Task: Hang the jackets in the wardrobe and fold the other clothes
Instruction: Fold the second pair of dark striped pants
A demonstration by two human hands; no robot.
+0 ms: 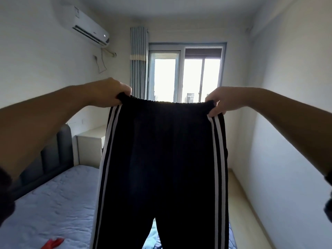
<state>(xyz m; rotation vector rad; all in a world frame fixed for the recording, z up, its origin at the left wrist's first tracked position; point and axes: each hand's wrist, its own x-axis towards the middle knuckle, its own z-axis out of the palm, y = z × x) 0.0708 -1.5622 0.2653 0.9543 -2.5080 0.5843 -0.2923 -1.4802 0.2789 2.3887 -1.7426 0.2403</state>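
Down low on the left lies the bed point(53, 203). Black pants point(161, 168) with white side stripes hang in the air above it, in the middle. The left hand point(109, 93) and right hand point(219, 101) each grip one waistband end. Folding seems to be starting; next, the two sides probably need to meet.

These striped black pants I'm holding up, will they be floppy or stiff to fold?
Probably floppy: the pants hang straight down from the waistband, which sags slightly between the left hand and right hand. Likely light too, as pinching fingers alone hold them up.
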